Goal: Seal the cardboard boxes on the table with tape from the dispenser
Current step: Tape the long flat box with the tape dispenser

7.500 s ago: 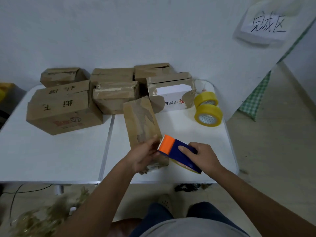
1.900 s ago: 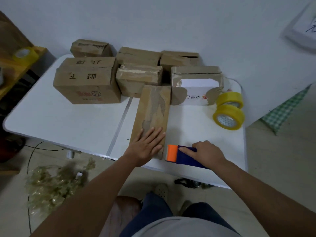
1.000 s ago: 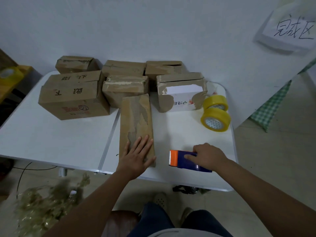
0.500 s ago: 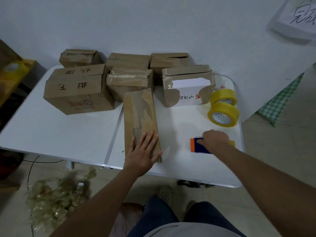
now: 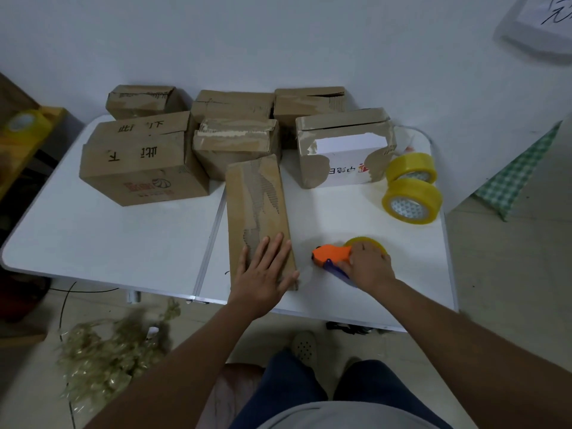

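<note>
I see left hand point(image 5: 265, 270) flat, fingers straight, pressing box point(image 5: 257, 212) near table point(image 5: 108, 243) front edge. Right hand point(image 5: 366, 264) grips dispenser point(image 5: 332, 253) just beside box; tape strand possibly between them, blurry.

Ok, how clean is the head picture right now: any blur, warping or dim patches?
Head view: wide-angle warp bows the table edges; the tape scraps on the floor are smeared; light is dim and even, corners darker; left hand, box and dispenser read sharp.
</note>
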`<state>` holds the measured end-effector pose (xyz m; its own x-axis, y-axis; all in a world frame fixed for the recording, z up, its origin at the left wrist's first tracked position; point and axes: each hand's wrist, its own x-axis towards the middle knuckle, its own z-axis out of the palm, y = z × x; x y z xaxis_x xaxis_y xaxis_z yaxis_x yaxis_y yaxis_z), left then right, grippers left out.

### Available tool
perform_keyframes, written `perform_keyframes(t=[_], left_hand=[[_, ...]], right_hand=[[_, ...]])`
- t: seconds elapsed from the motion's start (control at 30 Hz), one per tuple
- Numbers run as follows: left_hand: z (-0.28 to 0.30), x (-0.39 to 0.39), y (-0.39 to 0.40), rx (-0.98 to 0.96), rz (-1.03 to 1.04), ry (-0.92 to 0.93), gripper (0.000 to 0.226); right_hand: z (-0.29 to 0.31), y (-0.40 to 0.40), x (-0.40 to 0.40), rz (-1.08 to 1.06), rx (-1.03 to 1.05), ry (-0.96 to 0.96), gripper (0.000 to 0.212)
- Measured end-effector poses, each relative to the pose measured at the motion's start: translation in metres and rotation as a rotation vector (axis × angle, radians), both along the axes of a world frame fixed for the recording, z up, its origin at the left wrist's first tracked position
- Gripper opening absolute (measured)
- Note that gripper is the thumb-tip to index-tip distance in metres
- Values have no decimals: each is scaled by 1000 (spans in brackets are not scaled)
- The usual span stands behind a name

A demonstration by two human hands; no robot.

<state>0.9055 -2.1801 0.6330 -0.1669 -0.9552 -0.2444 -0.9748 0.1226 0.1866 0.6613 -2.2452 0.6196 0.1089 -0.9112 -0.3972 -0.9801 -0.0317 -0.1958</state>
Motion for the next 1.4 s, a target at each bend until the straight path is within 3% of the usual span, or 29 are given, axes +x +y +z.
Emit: perform_keyframes(t=[0.1, 0.2, 0.3, 0.43, 0.73, 0.97, 1.23, 1.4], left_hand=[[-1, 0, 1, -7, -5, 2, 76], [2, -1, 1, -2, 5, 41, 76], [5, 2, -2, 26, 18, 134, 70], [10, 11, -9, 108, 41, 326, 60], [17, 32, -16, 267, -9, 536, 49], [6, 51, -13, 116, -259, 291, 77], [-14, 44, -2, -107, -338, -76, 66], [-10, 41, -1, -127, -298, -58, 78]], right_hand=[[11, 5, 13, -48, -159, -363, 26], [16, 16, 45, -350, 260, -878, 35], [12, 23, 63, -561, 559, -1071, 40], [16, 24, 53, -518, 503, -945, 19], [31, 36, 36, -579, 370, -1027, 7], [27, 42, 35, -503, 236, -1017, 8], [14, 47, 37, -499, 137, -1025, 4], [11, 49, 40, -465, 65, -1009, 6]])
